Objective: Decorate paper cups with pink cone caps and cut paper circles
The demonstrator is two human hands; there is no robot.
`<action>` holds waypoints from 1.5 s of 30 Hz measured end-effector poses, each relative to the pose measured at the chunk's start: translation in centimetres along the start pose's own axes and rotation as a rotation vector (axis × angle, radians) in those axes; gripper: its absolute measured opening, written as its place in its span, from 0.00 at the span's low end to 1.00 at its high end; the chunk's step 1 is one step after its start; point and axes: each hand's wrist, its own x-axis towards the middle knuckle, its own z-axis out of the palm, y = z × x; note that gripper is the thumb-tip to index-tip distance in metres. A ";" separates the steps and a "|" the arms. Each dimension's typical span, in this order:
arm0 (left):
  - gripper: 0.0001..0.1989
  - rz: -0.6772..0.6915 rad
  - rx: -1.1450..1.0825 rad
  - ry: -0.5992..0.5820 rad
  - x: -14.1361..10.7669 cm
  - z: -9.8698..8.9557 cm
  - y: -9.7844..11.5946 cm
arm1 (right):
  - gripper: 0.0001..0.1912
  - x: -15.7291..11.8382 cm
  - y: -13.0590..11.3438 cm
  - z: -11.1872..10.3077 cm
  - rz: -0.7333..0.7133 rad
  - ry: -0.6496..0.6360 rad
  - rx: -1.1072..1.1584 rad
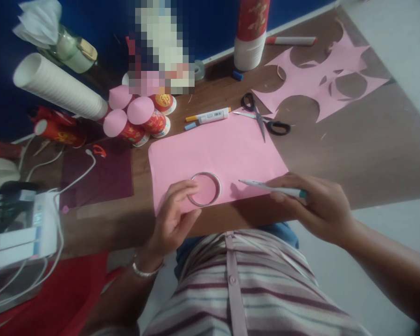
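A sheet of pink paper (210, 149) lies flat near the table's front edge. On its lower part rests a thin silvery metal ring (220, 188), with pink showing through its middle. My left hand (175, 212) holds the ring by its left side, fingertips over the rim and thumb below. In my right hand (320, 205) is a slim white marker (283, 189) with a teal end, gripped between thumb and fingers. Its dark tip points left, close above the paper and to the right of the ring. Black-handled scissors (262, 119) lie spread across the paper's far right corner.
Pink cut-out scraps (311, 88) lie at the far right. Behind the paper are an orange-and-white marker (210, 115) and a blue cap (190, 126). Red cups with pink cones (141, 111), a paper-cup stack (59, 86) and a white power strip (45, 224) with cables occupy the left.
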 end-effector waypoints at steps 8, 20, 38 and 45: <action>0.40 0.150 0.349 -0.461 5.2 -4.3 -2.0 | 0.07 0.8 1.4 1.8 0.358 0.231 0.522; 0.38 0.164 0.304 -0.612 6.8 -3.9 -3.6 | 0.10 2.4 2.3 3.0 0.632 0.299 0.921; 0.36 0.171 0.261 -0.614 7.1 -3.5 -3.6 | 0.09 2.0 2.7 3.0 0.558 0.240 0.784; 0.37 0.185 0.270 -0.612 7.1 -3.5 -3.6 | 0.08 2.0 2.6 3.0 0.559 0.238 0.816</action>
